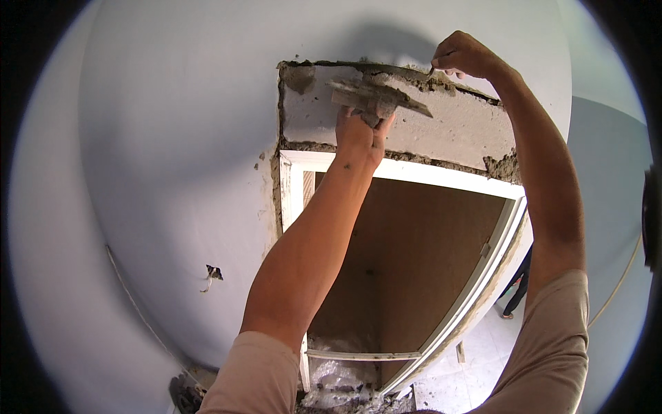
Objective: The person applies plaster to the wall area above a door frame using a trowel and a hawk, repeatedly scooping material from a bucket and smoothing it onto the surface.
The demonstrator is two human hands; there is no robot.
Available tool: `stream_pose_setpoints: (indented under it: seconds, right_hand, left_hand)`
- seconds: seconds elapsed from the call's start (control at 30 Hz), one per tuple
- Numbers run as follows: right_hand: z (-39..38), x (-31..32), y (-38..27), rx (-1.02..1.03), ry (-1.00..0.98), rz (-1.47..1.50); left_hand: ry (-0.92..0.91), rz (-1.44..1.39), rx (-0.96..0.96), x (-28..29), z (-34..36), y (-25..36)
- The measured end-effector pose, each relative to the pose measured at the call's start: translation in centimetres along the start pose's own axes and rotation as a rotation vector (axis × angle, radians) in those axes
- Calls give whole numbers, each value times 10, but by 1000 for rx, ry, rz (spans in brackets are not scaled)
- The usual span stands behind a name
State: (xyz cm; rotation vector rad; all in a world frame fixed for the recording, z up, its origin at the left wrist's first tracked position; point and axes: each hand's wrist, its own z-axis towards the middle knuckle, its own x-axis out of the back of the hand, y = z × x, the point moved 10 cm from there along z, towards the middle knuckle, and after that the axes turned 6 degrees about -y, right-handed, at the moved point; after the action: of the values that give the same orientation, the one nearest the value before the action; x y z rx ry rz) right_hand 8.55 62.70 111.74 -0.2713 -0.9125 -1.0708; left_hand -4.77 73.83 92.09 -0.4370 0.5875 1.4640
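Now the left hand (360, 132) grips a mortar-smeared board (376, 95) before the lintel (452, 127), while the right hand's (463, 56) fingers pinch a thin tool (432, 71) by the upper seam (441, 84): seemingly filling it. Next, presumably: press mortar flush, board level.

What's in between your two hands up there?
In the head view: part of the mortar-smeared flat tool in the left hand, then pale slab and a crumbly mortar line below the right hand.
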Motion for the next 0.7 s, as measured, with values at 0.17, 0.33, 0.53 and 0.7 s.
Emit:
stream_pose_setpoints:
  seconds: [0.17, 0.33, 0.53, 0.7]
  right_hand:
    - [3, -4, -15, 13, -29, -4]
    - [-1, 5, -11, 5, 1, -37]
    - [-2, 7, -20, -48, -9, -104]
    - [-48, 8, -28, 36, 38, 83]
  left_hand:
    - [50, 1, -20, -12, 16, 3]
    - [148, 204, -54, -33, 8, -4]
    - [117, 2, -23, -22, 10, 1]
    - [120, 203, 65, -7, -10, 7]
